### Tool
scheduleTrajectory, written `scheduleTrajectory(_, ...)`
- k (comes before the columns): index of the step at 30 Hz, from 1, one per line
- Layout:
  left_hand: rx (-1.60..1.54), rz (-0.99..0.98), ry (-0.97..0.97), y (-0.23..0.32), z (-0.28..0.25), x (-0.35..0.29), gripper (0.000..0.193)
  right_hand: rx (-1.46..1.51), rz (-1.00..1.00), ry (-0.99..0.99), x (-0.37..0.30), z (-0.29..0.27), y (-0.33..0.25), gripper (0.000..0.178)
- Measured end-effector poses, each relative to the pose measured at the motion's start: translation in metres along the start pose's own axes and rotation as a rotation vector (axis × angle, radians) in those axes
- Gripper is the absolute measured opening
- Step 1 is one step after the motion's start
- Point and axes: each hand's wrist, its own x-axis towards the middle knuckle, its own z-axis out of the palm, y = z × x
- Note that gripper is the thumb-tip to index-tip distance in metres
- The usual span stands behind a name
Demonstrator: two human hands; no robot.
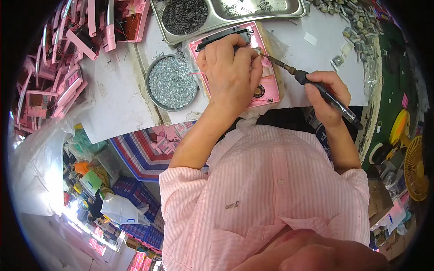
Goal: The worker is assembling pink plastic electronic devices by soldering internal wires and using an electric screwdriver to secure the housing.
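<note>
A pink plastic housing [270,92] lies in front of me on the table, a long black part [242,32] along its far side and a round dark part near its close edge. Over its middle rests my left hand [228,67], fingers bent and pinched together; whatever they grip is hidden beneath them. In my right hand [330,92] is a soldering iron [323,90], held like a pen by its black handle. Its tip reaches the housing close to my left fingertips. Thin red wire shows left of my left hand.
A round metal bowl [148,88] of small silvery screws [174,81] stands left of the housing. Beyond is a metal tray [271,16] with dark springs [183,16]. Pink housings [68,92] pile up at left, small metal parts [357,38] at right. A yellow fan [415,169] sits far right.
</note>
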Motion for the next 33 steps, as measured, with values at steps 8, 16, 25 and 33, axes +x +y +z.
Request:
scheduleTrajectory(8, -0.012, 0.004, 0.032, 0.0028, 0.0016, 0.0024, 0.018, -0.006, 0.014, 0.022, 0.0002, -0.0011, -0.0005, 0.020)
scheduleTrajectory(16, -0.006, 0.003, 0.033, 0.0035, 0.0011, 0.0030, 0.017, -0.006, -0.009, 0.008, 0.0007, -0.0009, 0.0012, 0.020)
scheduleTrajectory(25, -0.003, 0.001, 0.022, 0.0031, 0.0006, 0.0017, 0.017, -0.024, -0.025, 0.015, 0.0009, -0.0025, -0.0012, 0.020)
scheduleTrajectory(33, -0.001, -0.009, 0.007, 0.0025, -0.0007, 0.0000, 0.016, -0.021, 0.001, 0.012, -0.0003, -0.0067, -0.0010, 0.021)
